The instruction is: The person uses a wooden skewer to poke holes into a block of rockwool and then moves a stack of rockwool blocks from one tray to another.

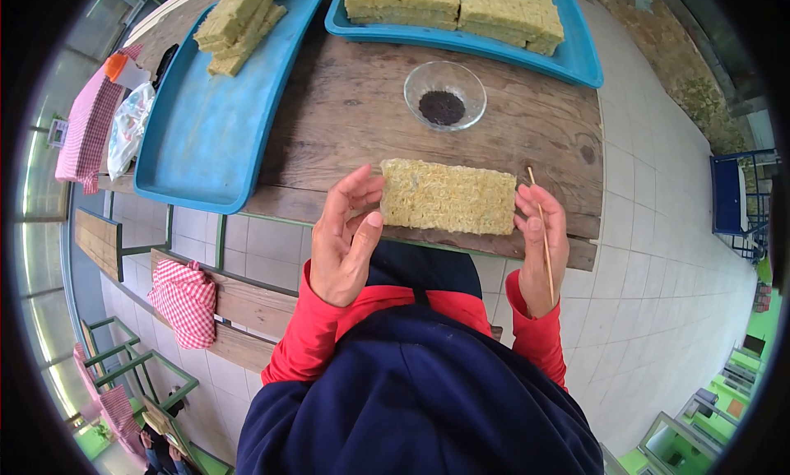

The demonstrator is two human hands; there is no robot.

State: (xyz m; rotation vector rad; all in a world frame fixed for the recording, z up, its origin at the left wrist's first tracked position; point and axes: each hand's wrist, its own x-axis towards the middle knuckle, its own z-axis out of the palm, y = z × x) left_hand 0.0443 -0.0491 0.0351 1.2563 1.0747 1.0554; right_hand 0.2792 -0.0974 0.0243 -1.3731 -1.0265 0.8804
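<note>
A yellow fibrous rectangular block [448, 196] lies on the wooden table [346, 113] near its front edge. My left hand [346, 236] touches the block's left end, fingers curled around its edge. My right hand [541, 249] rests against the block's right end. A thin wooden stick [541, 228] is gripped in that hand and points away from me. Just beyond the block stands a small glass bowl [444, 94] with dark seeds in it.
A blue tray [206, 138] at the left carries a stack of similar blocks [239, 18]. Another blue tray [568, 60] at the back holds several blocks [453, 6]. A wooden bench [239, 302] with red checked cloths [185, 298] stands below the table. Tiled floor lies to the right.
</note>
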